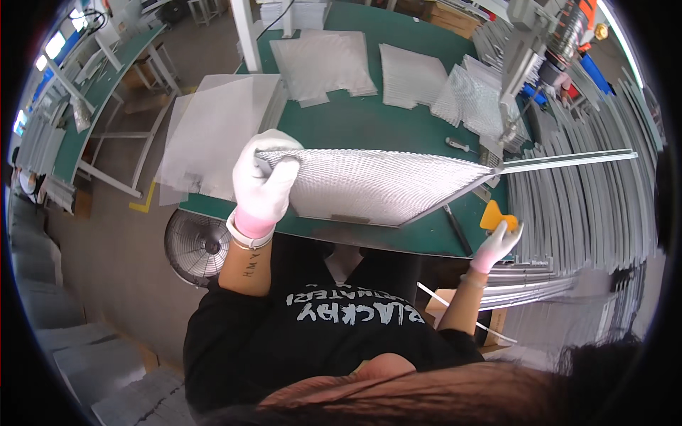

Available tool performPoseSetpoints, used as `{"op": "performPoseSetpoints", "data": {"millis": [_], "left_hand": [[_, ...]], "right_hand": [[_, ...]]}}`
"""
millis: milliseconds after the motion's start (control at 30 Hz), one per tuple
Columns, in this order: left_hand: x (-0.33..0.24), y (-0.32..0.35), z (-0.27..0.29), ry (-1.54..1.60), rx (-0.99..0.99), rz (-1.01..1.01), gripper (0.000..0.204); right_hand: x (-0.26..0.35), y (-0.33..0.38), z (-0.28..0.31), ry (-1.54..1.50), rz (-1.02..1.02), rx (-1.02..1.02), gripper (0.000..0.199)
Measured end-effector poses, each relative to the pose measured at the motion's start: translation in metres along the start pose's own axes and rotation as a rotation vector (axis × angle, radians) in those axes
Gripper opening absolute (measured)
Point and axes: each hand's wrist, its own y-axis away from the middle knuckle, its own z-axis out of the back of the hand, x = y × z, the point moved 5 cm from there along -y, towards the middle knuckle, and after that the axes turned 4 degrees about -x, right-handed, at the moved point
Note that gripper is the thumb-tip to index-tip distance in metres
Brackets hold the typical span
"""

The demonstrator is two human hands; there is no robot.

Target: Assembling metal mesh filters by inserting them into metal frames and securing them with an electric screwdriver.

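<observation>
My left hand (266, 181), in a white glove, is closed on the left corner of a silvery mesh panel (376, 181), which it holds tilted up above the green table. A thin metal strip (568, 162) sticks out to the right from the panel's far right corner. My right hand (497, 245), gloved as well, grips a yellow plastic scraper (499, 215) beside the table's right front edge. Between the scraper and the panel lies a dark-handled tool (458, 231). Further back rests a small screwdriver (460, 145).
Stacks of mesh sheets (323, 64) cover the table's back, and pale sheets (213, 135) overhang its left edge. Long metal strips (582, 192) are piled at the right, below a mounted power tool (565, 42). A floor fan (199, 245) stands at the left front.
</observation>
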Motion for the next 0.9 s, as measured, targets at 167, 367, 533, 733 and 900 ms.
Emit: {"op": "performPoseSetpoints", "data": {"millis": [167, 367, 533, 733, 900], "left_hand": [[0.007, 0.000, 0.002, -0.033, 0.013, 0.006, 0.013], [0.006, 0.000, 0.005, -0.031, 0.025, -0.013, 0.012], [0.014, -0.001, 0.010, -0.073, -0.016, -0.001, 0.009], [0.010, -0.001, 0.016, -0.049, -0.058, -0.004, 0.007], [0.009, 0.000, 0.010, -0.036, 0.016, -0.064, 0.009]], "right_hand": [[-0.013, -0.031, -0.001, 1.210, 0.259, 0.361, 0.056], [0.181, 0.050, -0.073, -0.504, 0.360, 0.589, 0.076], [0.222, 0.086, -0.118, -0.692, 0.237, 0.671, 0.100], [0.235, 0.088, -0.114, -0.161, 0.670, 0.579, 0.089], [0.273, 0.085, -0.107, 0.142, 0.941, 0.670, 0.069]]}}
